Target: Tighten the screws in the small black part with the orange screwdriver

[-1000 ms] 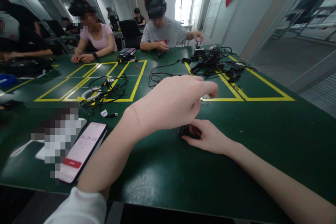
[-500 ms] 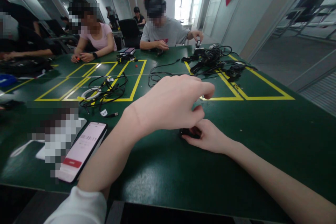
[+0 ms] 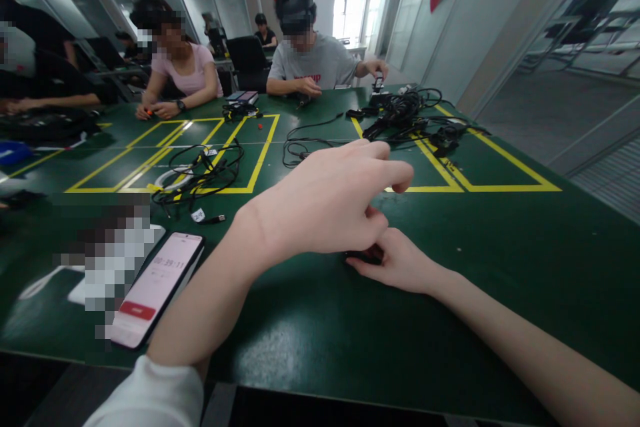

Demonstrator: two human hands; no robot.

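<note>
My left hand (image 3: 327, 197) hovers over the table in the middle of the view, palm down. Its fingers are bent; a gap shows between thumb and forefinger, with nothing visible in it. Just below and to the right, my right hand (image 3: 403, 260) rests on the green tabletop (image 3: 450, 347). Its fingers are closed round a small black object (image 3: 367, 255). My left hand covers most of that object, so its kind cannot be made out.
A phone (image 3: 157, 287) showing a timer lies left of my left forearm. Beyond it are a coil of black cables (image 3: 225, 170) and yellow tape outlines (image 3: 260, 160). A heap of black cables (image 3: 405, 113) sits at the far right. Two people sit across the table.
My left hand has shifted slightly right and down, closer to my right hand. More of the black object is now covered. My right hand stays in place.
</note>
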